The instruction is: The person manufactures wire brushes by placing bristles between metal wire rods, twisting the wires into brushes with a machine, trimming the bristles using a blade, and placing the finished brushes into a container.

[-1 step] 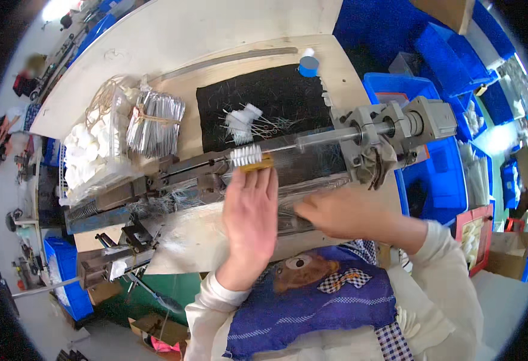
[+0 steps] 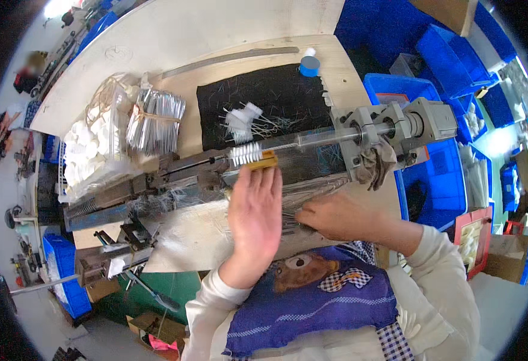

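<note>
Stretched flat, the fingers of my left hand (image 2: pixel 256 207) reach up to a yellow block (image 2: pixel 263 161) beside a white bristle brush (image 2: pixel 246 154). The brush sits in line between the machine's left rod and the metal shaft (image 2: pixel 327 137) on the right. My right hand (image 2: pixel 342 216) lies low over the bench with curled fingers, at the ends of a bundle of thin metal wires (image 2: pixel 318 189); what its fingertips grip is hidden. Behind the machine, several finished white brushes (image 2: pixel 243 123) with wire stems lie piled on a black mat (image 2: pixel 222 96).
A white basket (image 2: pixel 119 129) of white pieces and a tied bundle of bent metal wires (image 2: pixel 155 123) stand at the left. A grey motor unit (image 2: pixel 429 117) is at the right, with blue bins (image 2: pixel 444 180) beyond it. A blue round container (image 2: pixel 309 66) sits at the back.
My left hand has shifted slightly to the right along the yellow block. My right hand, blurred before, has moved down a little and now shows sharper.
</note>
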The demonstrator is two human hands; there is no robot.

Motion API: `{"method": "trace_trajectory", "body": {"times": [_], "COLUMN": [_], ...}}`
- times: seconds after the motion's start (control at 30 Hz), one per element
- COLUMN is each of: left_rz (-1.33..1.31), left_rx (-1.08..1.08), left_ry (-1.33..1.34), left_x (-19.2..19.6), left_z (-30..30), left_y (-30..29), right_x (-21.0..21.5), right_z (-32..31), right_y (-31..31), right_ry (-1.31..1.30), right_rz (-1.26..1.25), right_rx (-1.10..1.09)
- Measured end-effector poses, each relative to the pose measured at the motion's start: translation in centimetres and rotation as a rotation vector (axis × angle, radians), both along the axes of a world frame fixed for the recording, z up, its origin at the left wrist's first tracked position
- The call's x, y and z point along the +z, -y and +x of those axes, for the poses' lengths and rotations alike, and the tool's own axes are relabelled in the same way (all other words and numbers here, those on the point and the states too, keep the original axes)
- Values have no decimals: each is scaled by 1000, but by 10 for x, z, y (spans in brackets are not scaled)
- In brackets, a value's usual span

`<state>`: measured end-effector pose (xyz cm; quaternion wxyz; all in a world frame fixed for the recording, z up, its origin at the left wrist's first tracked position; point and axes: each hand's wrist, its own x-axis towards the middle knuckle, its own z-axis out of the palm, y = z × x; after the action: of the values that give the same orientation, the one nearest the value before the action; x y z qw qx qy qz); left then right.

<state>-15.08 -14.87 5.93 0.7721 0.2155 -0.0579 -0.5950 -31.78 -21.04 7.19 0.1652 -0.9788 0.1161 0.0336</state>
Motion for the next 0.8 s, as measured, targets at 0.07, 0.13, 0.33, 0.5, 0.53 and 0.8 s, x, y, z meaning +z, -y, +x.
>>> {"method": "trace_trajectory", "body": {"times": [0.07,0.13,0.33,0.5,0.53,0.8], "left_rz": [143,355,-193,1155,1440,1718], "left_rx": [-6,-90,-388,355,527,649], "left_ry": [17,5,532,1636,1812,2163], "left_x": [-6,-18,-8,-36,-39,-48], "left_z": [-16,-20,30,150,182,140], "left_y": [3,-3,-122,-246,-299,-265], "right_x": [-36,-58,-68,-68,-68,2], "right_z": [0,2,5,5,6,-14], "right_y": [-6,-5,4,6,7,20], "right_ry": [31,62,139,266,265,32], "right_rz": [16,31,-71,-61,-57,411], "right_rx": [64,130,327,382,389,-13]}}
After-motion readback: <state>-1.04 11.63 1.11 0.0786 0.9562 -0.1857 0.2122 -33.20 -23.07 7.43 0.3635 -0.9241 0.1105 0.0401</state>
